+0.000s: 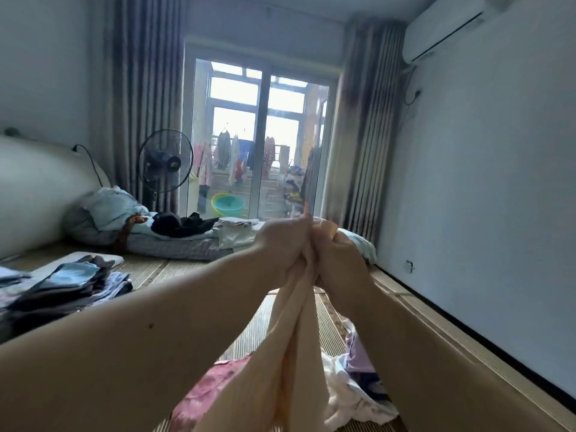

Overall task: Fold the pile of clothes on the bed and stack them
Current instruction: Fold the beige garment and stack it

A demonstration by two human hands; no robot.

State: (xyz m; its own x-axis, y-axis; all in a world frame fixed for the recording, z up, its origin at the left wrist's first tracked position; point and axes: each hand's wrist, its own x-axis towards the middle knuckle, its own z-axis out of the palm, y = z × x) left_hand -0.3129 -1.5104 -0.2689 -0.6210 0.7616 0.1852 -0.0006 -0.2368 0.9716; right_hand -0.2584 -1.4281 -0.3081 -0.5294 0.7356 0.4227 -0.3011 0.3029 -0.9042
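Bed (174,269) is sitting under a woven mat, and both hands, left hand (282,244) and right hand (338,260), are gripping a peach garment (290,353) with closed fingers, folded stack (62,285) lying off left.

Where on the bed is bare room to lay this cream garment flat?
Both hands, left and right, hold the cream garment up. Bare mat lies between the folded stack and the far bedding. Crowded: the unfolded pile beneath the garment, beside the wall-side strip.
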